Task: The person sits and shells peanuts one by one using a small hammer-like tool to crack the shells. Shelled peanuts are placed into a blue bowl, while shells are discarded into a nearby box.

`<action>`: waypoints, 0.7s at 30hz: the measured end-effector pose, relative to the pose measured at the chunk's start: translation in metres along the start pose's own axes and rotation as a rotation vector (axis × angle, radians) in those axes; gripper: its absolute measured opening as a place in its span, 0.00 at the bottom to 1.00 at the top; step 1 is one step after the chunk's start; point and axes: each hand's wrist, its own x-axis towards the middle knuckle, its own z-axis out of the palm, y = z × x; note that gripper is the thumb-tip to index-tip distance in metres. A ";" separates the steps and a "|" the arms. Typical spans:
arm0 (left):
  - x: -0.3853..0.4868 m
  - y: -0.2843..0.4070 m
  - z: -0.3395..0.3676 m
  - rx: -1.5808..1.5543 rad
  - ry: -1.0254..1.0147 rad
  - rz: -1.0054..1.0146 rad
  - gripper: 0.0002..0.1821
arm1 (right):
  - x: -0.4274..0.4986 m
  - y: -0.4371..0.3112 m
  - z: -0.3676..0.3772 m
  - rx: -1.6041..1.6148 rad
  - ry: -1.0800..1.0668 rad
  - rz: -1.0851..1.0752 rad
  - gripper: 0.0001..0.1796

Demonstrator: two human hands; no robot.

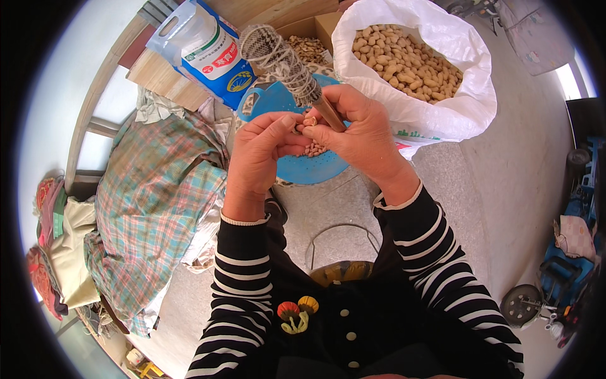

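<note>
My left hand (258,147) is over the left side of a blue perforated plastic basket (312,171), its thumb and fingers pinched on a peanut shell piece (297,129). My right hand (362,130) grips a tool (334,115) whose upper part is wrapped in knitted cloth and bound with cord; a brown bar shows below the wrapping. The tool tilts up to the left. Between the fingertips of both hands sits an opened peanut (310,121) with a pinkish kernel showing. Below them, shelled peanut kernels (315,149) lie in the basket, partly hidden by my hands.
A white woven sack (478,104) of unshelled peanuts (407,64) stands at the right. Behind the basket is a cardboard box (329,28) with empty shells (307,49). A blue-and-white printed bag (208,61) and plaid cloth (156,189) are left; a wheeled blue object (563,270) is far right.
</note>
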 end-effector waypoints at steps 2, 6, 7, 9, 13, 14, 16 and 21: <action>0.001 0.000 -0.003 0.043 0.017 0.016 0.13 | 0.000 -0.001 0.000 -0.034 0.008 -0.026 0.16; 0.009 -0.004 -0.010 0.696 0.201 0.113 0.13 | 0.003 0.002 -0.004 -0.332 -0.058 0.003 0.18; 0.008 -0.002 -0.011 0.623 0.200 0.088 0.13 | 0.005 0.003 -0.006 -0.409 -0.072 0.039 0.18; 0.005 0.003 -0.010 0.473 0.193 0.040 0.14 | 0.005 0.005 -0.007 -0.402 -0.072 0.089 0.19; 0.008 0.004 -0.011 0.126 0.115 -0.049 0.18 | 0.005 0.005 -0.007 -0.053 -0.026 0.174 0.18; 0.010 -0.001 -0.013 0.027 0.075 -0.064 0.19 | 0.005 0.004 -0.007 0.038 -0.016 0.201 0.17; 0.015 -0.014 -0.015 -0.188 -0.047 -0.096 0.20 | 0.003 0.002 -0.004 0.060 -0.026 0.237 0.19; 0.026 -0.047 -0.006 -0.657 -0.107 -0.209 0.20 | -0.002 0.005 0.001 -0.175 -0.007 0.030 0.18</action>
